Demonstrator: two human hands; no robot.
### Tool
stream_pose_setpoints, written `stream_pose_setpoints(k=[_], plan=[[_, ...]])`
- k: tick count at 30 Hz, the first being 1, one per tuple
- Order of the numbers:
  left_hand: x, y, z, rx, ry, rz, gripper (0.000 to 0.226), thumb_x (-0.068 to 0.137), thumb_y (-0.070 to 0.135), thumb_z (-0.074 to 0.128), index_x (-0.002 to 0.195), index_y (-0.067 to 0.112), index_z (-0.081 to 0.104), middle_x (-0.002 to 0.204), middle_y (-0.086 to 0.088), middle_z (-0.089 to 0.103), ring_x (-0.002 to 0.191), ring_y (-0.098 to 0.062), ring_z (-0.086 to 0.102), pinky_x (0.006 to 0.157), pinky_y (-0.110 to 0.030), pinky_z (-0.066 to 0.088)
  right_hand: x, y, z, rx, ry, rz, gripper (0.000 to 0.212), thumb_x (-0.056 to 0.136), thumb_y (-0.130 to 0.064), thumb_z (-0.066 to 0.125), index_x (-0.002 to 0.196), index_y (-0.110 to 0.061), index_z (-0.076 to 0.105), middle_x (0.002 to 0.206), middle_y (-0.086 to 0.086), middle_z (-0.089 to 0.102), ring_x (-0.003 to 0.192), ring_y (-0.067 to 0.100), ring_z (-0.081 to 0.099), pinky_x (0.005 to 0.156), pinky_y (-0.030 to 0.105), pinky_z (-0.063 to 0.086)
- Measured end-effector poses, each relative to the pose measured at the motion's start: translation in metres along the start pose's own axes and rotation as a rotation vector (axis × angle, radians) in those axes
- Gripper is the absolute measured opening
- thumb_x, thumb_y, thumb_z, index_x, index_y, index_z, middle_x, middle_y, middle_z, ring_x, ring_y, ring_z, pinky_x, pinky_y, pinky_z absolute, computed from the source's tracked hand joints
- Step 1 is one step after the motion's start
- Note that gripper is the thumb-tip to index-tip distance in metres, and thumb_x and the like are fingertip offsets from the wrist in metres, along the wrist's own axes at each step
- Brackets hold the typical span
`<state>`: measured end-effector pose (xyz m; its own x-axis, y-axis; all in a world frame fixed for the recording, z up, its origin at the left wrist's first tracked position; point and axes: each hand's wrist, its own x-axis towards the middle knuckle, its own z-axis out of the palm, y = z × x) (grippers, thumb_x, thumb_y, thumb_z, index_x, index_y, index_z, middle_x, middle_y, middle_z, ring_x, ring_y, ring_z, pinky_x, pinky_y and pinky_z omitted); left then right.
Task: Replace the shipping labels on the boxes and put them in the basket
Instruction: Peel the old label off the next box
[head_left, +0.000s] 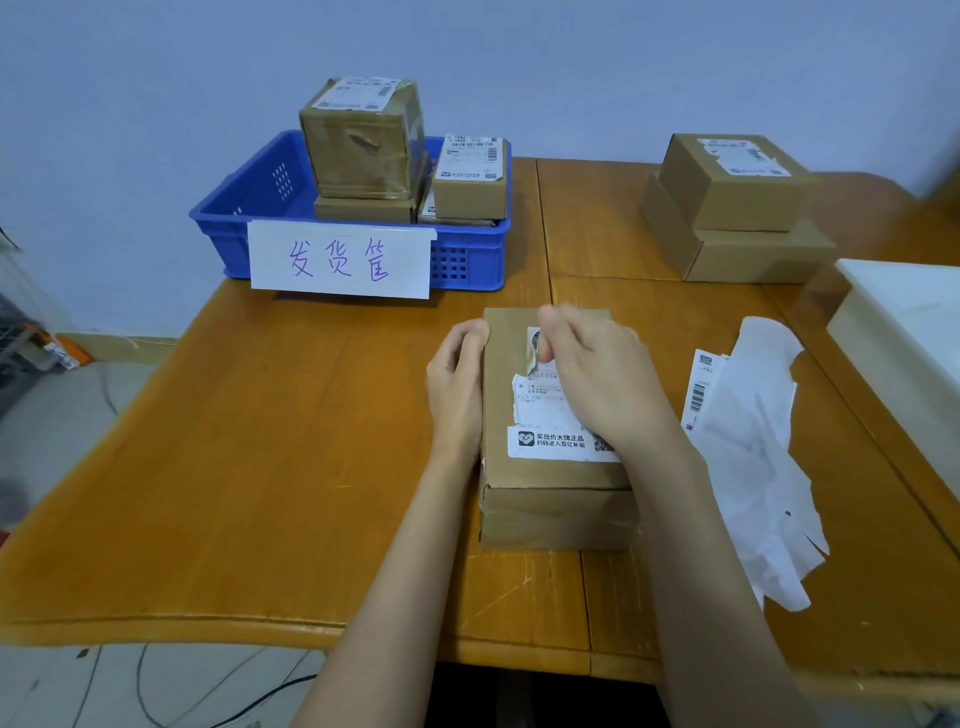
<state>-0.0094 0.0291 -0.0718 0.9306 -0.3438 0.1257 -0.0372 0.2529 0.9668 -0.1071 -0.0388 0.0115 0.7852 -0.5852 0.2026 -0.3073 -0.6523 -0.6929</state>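
Observation:
A brown cardboard box lies on the wooden table in front of me. Its white shipping label is torn, with the upper part gone and the lower strip still stuck down. My left hand grips the box's left edge. My right hand rests on top of the box and pinches the torn upper edge of the label. The blue basket stands at the back left, holding several labelled boxes and bearing a white handwritten sign.
Two stacked cardboard boxes sit at the back right, the upper one with a partly torn label. Peeled label scraps and white backing paper lie to the right of the box. A white container stands at the right edge.

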Motion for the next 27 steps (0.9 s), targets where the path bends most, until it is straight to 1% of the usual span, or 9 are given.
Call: stream_pose_setpoints(k=[3,5,8,12,16,18,20,24,27], plan=[[-0.001,0.0,0.0,-0.019,-0.001,-0.01,0.025,0.103,0.016,0.049,0.102,-0.001,0.067,0.088,0.002,0.066,0.077,-0.004,0.057,0.066,-0.016,0.044,-0.001,-0.004,0.004,-0.068,0.013,0.005,0.053,0.101,-0.048,0.036,0.073,-0.006,0.053,0.06,-0.001,0.05,0.062,0.018,0.049,0.062,0.032,0.031],[-0.001,0.001,0.001,-0.013,0.008,-0.008,0.024,0.102,0.015,0.05,0.101,-0.001,0.068,0.086,0.003,0.066,0.076,-0.004,0.057,0.065,-0.015,0.044,0.0,-0.002,0.006,-0.189,0.022,-0.013,0.042,0.099,-0.035,0.046,0.075,-0.002,0.056,0.058,-0.002,0.049,0.065,0.025,0.053,0.065,0.032,0.029],[0.0,0.001,0.001,0.006,0.009,0.008,0.023,0.102,0.014,0.049,0.098,0.0,0.067,0.085,0.004,0.066,0.075,-0.002,0.056,0.065,-0.015,0.043,0.002,0.002,0.004,-0.183,0.015,0.003,0.028,0.096,-0.015,0.048,0.075,0.002,0.056,0.053,-0.008,0.043,0.057,0.016,0.045,0.062,0.03,0.027],[0.0,0.0,0.001,-0.004,0.014,0.0,0.023,0.102,0.014,0.049,0.098,0.001,0.067,0.085,0.004,0.065,0.074,-0.003,0.055,0.065,-0.016,0.042,0.002,0.001,0.002,0.001,0.021,0.057,0.028,0.095,-0.017,0.049,0.076,0.0,0.059,0.05,-0.009,0.048,0.054,0.008,0.046,0.056,0.027,0.03],[0.001,-0.001,0.001,0.003,0.01,0.001,0.025,0.103,0.017,0.049,0.101,0.002,0.068,0.085,0.005,0.065,0.075,-0.002,0.055,0.065,-0.013,0.042,0.009,0.005,-0.009,0.259,0.152,0.129,0.031,0.102,-0.023,0.037,0.091,-0.016,0.065,0.085,0.0,0.06,0.076,0.015,0.055,0.067,0.033,0.039],[0.001,-0.002,0.0,0.007,0.0,-0.004,0.025,0.103,0.019,0.049,0.101,0.003,0.068,0.085,0.006,0.065,0.075,-0.002,0.055,0.066,-0.013,0.042,0.016,0.012,-0.013,0.072,0.136,0.092,0.028,0.102,-0.018,0.04,0.106,-0.024,0.067,0.104,-0.002,0.052,0.086,0.012,0.05,0.072,0.027,0.035],[0.001,-0.003,-0.001,0.013,-0.006,-0.004,0.025,0.103,0.02,0.049,0.102,0.003,0.068,0.085,0.006,0.065,0.076,-0.003,0.055,0.065,-0.013,0.042,0.021,0.018,-0.01,-0.115,0.047,0.047,0.026,0.1,-0.016,0.049,0.112,-0.028,0.068,0.108,-0.007,0.043,0.086,0.009,0.048,0.068,0.023,0.036],[0.001,-0.003,0.0,0.008,-0.002,0.006,0.024,0.103,0.019,0.049,0.101,0.005,0.068,0.088,0.004,0.066,0.078,-0.003,0.056,0.067,-0.013,0.043,0.022,0.019,-0.005,-0.188,0.045,-0.045,0.02,0.096,-0.018,0.057,0.097,-0.035,0.067,0.105,-0.009,0.049,0.092,0.009,0.058,0.071,0.028,0.045],[0.001,-0.002,0.001,0.005,0.001,0.004,0.024,0.103,0.019,0.049,0.101,0.005,0.068,0.088,0.003,0.065,0.078,-0.005,0.055,0.066,-0.015,0.042,0.019,0.019,-0.005,-0.204,0.019,-0.129,0.023,0.097,-0.019,0.056,0.103,-0.038,0.068,0.106,-0.011,0.05,0.093,0.006,0.057,0.072,0.029,0.045]])
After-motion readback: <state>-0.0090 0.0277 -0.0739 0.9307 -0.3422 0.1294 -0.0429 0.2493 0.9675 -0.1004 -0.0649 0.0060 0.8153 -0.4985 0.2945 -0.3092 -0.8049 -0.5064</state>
